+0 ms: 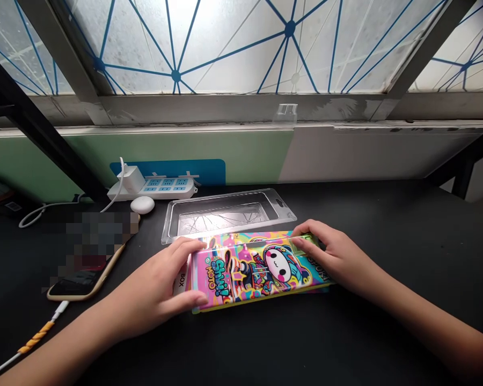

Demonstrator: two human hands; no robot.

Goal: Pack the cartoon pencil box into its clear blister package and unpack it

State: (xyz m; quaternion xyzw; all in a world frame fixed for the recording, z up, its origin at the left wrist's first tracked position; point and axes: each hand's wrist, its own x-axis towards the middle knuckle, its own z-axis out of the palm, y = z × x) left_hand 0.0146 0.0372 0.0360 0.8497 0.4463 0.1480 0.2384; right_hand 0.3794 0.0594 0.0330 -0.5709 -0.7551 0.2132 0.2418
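A colourful pencil case with a white cartoon character and pink and teal ends lies on the black table in front of me. My left hand grips its left end, thumb on the near corner and fingers along the far edge. The right end is held by my right hand, whose thumb and index finger rest near a greenish part on top. Something with the letters "BOX" shows beside my left palm, partly hidden. Just behind the case is a clear plastic package tray.
A phone with a charging cable lies to the left. Behind it are a white power strip with a plugged-in adapter and a small white rounded object. Black frame bars stand at both sides, below the window.
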